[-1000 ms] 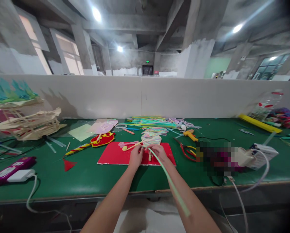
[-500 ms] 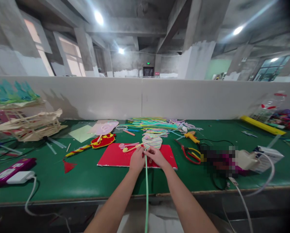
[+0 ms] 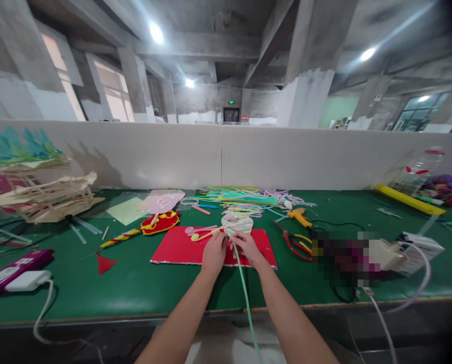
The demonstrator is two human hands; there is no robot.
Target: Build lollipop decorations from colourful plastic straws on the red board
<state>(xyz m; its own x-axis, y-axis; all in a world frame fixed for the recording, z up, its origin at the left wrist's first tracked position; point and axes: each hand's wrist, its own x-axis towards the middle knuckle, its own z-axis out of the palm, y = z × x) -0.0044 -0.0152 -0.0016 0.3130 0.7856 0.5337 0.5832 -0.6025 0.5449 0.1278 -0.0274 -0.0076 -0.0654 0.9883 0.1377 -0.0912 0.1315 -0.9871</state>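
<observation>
My left hand [image 3: 214, 249] and my right hand [image 3: 246, 246] meet over a red board [image 3: 176, 246], fingers pinched close together. Between them they grip the upper end of a long light green strip [image 3: 245, 289], which hangs down toward me past the table edge. The exact hold at the fingertips is too small to see. Just beyond my fingers lies a rounded piece with pastel stripes [image 3: 244, 223]. Left of it, on the board, are thin pink and yellow pieces with round ends [image 3: 196, 236].
A pile of coloured strips [image 3: 237, 194] lies behind the board. To the right are red-handled pliers [image 3: 297, 248] and an orange glue gun [image 3: 299, 216]. Leftward sit a red-and-yellow tasselled ornament [image 3: 159, 223], a purple box [image 3: 19, 270] and a wooden stick model [image 3: 51, 194].
The green strip's lower part has swung to the right. My right fingertips have parted slightly from the left ones and shifted a little to the right.
</observation>
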